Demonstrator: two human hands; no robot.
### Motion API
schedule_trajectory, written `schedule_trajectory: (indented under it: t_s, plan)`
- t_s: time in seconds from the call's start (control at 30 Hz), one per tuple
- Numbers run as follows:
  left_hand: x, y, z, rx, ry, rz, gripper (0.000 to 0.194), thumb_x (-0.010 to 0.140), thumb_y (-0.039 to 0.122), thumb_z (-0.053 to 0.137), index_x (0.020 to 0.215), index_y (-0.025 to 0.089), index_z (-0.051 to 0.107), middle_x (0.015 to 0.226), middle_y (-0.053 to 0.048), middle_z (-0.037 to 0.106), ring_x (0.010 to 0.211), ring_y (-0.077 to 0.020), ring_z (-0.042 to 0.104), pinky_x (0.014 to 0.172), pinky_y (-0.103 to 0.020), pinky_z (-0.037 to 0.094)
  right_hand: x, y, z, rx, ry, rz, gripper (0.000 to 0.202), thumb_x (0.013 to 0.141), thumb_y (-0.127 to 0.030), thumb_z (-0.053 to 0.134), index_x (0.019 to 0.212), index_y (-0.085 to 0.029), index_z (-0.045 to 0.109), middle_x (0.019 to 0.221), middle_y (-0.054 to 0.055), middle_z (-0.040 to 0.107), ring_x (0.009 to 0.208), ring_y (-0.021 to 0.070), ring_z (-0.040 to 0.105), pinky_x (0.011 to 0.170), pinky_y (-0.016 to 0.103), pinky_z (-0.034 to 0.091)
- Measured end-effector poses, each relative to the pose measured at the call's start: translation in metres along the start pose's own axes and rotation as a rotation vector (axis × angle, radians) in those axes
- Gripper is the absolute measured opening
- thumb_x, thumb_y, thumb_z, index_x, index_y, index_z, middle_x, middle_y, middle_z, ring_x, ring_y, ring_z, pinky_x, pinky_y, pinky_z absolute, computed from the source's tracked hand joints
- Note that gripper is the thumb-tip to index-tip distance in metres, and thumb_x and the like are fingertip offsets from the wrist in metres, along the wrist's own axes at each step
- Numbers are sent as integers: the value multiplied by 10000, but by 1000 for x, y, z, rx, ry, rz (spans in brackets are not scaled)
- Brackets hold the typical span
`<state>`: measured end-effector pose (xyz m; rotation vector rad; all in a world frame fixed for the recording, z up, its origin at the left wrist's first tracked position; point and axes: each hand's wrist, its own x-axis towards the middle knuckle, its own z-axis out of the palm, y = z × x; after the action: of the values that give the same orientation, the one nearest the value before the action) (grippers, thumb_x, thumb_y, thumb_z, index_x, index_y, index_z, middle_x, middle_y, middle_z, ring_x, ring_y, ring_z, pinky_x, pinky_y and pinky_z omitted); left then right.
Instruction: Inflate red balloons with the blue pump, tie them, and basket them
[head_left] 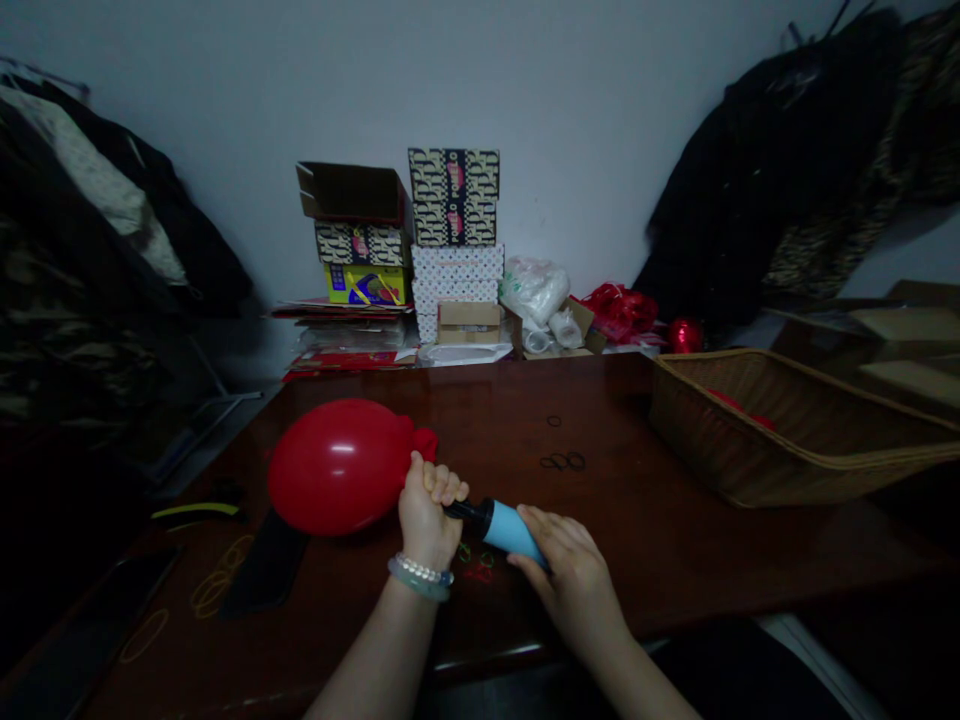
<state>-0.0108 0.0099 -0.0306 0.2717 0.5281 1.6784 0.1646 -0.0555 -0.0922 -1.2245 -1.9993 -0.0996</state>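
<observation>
An inflated red balloon point(339, 467) lies above the left part of the brown table point(480, 400). My left hand point(431, 505) is closed around the balloon's neck and the black nozzle end of a blue hand pump point(514, 532). Around the pump's blue barrel, my right hand point(566, 565) is wrapped, its thumb on the near side. Small green and red rubber bands point(478, 573) lie on the table just below the pump. Several black bands point(562, 461) rest farther back.
A wicker basket point(750, 475) with something red inside stands at the right. Yellow bands point(214, 590) and a dark flat object point(266, 570) lie at the left. Boxes point(456, 290) and plastic bags point(536, 290) are stacked behind the table. Clothes hang on both sides.
</observation>
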Motion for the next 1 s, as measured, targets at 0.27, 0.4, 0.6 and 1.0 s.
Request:
schedule_trajectory:
  t_s: [0.27,0.4,0.6,1.0]
  plan:
    - [8,19,-1,-25,24,-10,482,902,287,549,524,196,265,389,81,249,333,-60,257,401,-218,271,2,4,-6,19,-45,-17,487,853,-313,670,1304,-184,541,1214,113,670,1077,256,635,916,415,514]
    - [18,36,-7,-56,8,11,488,924,288,515,523,196,253,382,79,253,327,-62,278,399,-217,269,0,15,-16,8,-91,-11,477,859,-324,662,1309,-212,551,1222,107,670,1088,261,641,929,423,509]
    - [26,54,-14,-77,34,37,497,953,304,457,521,194,238,368,75,258,313,-63,289,400,-220,276,-5,34,-37,-17,-153,11,464,862,-337,659,1304,-235,560,1236,95,666,1108,260,640,938,435,508]
    - [19,34,-11,-91,48,19,476,933,262,487,537,196,231,384,83,245,325,-58,281,408,-215,271,-10,36,-35,-44,-137,49,464,841,-275,683,1285,-194,573,1243,95,660,1117,268,621,957,436,499]
